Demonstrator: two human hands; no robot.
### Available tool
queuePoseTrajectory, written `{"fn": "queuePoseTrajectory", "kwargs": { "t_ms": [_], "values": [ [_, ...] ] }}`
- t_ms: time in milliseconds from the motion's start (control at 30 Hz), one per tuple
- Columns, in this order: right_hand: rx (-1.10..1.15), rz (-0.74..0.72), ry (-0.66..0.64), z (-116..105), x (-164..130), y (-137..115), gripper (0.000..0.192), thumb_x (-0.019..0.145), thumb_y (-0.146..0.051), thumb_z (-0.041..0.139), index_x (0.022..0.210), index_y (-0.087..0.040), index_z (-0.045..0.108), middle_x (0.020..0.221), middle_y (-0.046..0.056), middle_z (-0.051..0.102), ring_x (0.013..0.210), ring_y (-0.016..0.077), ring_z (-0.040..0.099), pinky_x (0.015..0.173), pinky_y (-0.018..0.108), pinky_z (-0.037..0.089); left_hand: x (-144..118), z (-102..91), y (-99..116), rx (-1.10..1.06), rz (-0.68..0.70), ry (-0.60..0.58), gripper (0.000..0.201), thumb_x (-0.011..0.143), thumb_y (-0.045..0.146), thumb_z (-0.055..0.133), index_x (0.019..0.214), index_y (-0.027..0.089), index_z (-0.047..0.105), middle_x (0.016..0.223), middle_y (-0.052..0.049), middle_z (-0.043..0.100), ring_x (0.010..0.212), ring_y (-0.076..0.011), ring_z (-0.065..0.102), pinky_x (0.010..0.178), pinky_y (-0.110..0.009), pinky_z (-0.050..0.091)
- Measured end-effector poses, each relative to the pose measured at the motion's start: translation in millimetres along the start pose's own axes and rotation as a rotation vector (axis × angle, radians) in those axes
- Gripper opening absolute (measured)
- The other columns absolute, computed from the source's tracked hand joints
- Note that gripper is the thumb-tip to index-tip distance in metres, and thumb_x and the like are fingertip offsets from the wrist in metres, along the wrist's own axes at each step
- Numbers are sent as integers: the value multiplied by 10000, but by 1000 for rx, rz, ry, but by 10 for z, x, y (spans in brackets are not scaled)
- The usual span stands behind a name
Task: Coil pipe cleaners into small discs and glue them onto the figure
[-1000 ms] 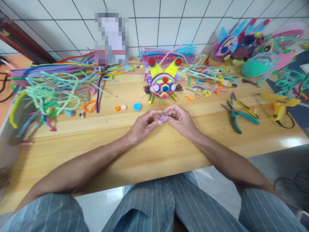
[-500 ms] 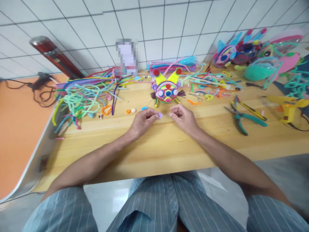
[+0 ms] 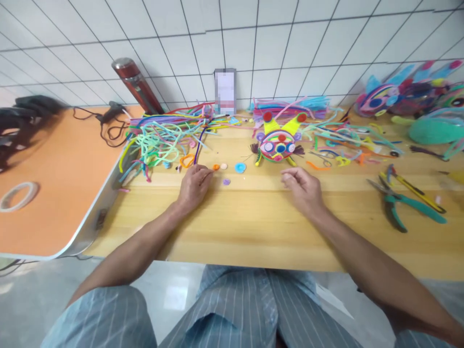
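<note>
Left hand (image 3: 194, 186) rests on the table (image 3: 253, 227), empty, fingers curled beside a small purple coil (image 3: 226, 181) – right hand (image 3: 302, 188) loosely open; likely next, picking another piece

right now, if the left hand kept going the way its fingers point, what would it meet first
Most likely the small orange coil, just past the left hand fingertips; the purple coil lies slightly right of that line.

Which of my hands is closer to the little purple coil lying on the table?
Left. The left hand rests just left of the purple coil, not touching it; the right hand lies well off to its right.
</note>
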State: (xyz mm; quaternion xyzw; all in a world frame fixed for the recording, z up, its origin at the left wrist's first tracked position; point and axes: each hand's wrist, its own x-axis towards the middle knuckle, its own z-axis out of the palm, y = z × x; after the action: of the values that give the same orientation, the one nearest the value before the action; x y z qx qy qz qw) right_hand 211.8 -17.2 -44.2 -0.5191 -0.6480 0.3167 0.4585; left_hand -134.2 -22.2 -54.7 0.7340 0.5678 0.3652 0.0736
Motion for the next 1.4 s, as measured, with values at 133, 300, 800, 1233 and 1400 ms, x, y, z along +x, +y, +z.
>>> {"fn": "queuePoseTrajectory", "kwargs": {
  "t_ms": [133,300,800,1233,1400],
  "values": [
    [-55,-8,4,-49,-1,-12,239,919,-353,571,714,-232,579,640,-16,571,631,162,533,638,309,412,-47,-15,9,26,194,-76,238,1011,289,545,1039,205,765,998,-109,719,939,-218,643,876,-395,510],
    [-105,-5,-29,-30,12,21,246,877,-317,578,651,-233,526,596,-31,489,596,152,458,600,308,362,-58,12,66,112,313,-177,269,1001,356,599,1124,217,794,1040,-124,718,887,-228,613,835,-401,478],
    [-99,-138,-146,22,-149,-128,237,973,-272,551,739,-238,556,660,-13,582,622,159,560,616,299,435,-176,86,125,244,426,-309,464,1027,438,567,1453,256,603,1462,-120,653,1284,-340,598,991,-480,468],
    [-146,-345,-194,86,-183,-107,198,962,-110,540,813,-237,515,678,-22,564,617,128,535,596,266,432,-207,39,119,274,424,-338,643,1036,382,557,1624,191,382,1560,-153,564,1394,-332,541,1049,-445,417],
    [-167,-431,-176,84,-196,-136,193,962,-109,551,814,-232,538,687,-18,589,623,124,557,608,261,434,-253,101,51,289,428,-337,606,1047,461,518,1597,226,427,1561,-110,573,1400,-320,535,1065,-449,411]
  ]
}}
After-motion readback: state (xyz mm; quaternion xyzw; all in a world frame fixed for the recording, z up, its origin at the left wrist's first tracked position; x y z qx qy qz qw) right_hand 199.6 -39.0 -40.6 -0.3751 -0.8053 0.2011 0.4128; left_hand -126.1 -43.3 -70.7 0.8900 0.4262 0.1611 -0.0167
